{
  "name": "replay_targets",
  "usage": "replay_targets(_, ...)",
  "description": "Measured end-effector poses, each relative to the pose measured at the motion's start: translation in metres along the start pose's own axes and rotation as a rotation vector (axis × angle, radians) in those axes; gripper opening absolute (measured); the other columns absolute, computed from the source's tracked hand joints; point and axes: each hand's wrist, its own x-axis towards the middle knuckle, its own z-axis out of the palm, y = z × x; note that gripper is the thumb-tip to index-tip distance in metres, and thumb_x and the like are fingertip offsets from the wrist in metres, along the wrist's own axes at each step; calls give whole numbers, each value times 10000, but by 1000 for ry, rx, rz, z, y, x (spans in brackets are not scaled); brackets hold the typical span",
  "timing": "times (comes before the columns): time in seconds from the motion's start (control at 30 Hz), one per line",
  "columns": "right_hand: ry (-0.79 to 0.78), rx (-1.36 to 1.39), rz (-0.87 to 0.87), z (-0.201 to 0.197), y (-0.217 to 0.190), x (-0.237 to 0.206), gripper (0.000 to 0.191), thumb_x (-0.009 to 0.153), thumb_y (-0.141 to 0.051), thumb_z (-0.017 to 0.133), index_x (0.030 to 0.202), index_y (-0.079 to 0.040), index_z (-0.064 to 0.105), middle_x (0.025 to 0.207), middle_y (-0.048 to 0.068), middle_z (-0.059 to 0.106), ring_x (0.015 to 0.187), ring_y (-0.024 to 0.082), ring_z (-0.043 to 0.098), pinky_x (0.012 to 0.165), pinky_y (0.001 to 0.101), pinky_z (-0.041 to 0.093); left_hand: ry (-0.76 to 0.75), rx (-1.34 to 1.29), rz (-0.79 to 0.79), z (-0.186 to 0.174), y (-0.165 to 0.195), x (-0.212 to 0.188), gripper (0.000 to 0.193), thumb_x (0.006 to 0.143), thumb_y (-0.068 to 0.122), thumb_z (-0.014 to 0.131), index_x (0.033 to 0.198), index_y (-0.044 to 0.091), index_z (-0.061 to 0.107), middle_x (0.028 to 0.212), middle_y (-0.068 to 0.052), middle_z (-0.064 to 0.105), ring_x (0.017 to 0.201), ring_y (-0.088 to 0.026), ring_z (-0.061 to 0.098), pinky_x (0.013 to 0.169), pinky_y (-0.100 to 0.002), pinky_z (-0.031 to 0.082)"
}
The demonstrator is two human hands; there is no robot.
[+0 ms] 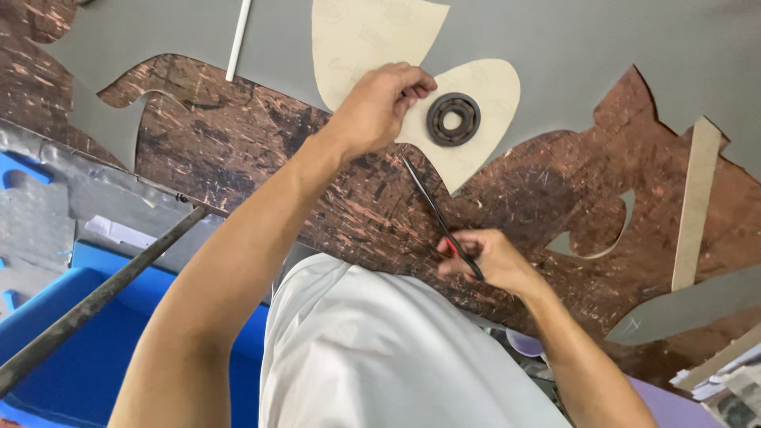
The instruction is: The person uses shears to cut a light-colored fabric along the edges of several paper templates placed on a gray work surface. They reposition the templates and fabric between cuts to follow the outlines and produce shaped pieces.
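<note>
My left hand pinches the edge of a beige cut-out sheet lying on the scratched brown worktop. A dark round bearing ring rests on that sheet, just right of my fingers. My right hand grips a thin black pointed tool with a red part at the grip. The tool's tip reaches the lower edge of the beige sheet. Whether the tool is a knife, a scriber or scissors is unclear.
A second beige sheet and a white rod lie on grey sheet material with cut-out shapes. A beige strip lies at right. A dark metal bar crosses a blue bin at lower left.
</note>
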Motion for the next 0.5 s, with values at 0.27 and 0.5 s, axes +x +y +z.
replay_targets(0.27, 113, 161, -99, 30, -23, 17, 390, 709, -210, 914, 1031, -54, 758, 664, -49, 640, 536, 50, 518, 473, 242, 396, -78, 153, 121, -11, -7, -10, 369, 719, -163, 721, 1042, 11, 678, 1097, -106, 608, 1023, -285, 641, 870, -380, 553)
replay_targets(0.5, 226, 97, -123, 56, -24, 14, 369, 725, -207, 917, 1015, -52, 750, 690, -65, 653, 602, 23, 533, 525, 213, 390, -127, 169, 113, -13, -19, -5, 340, 708, -127, 777, 995, 23, 673, 1081, -81, 602, 1008, -271, 652, 871, -372, 547)
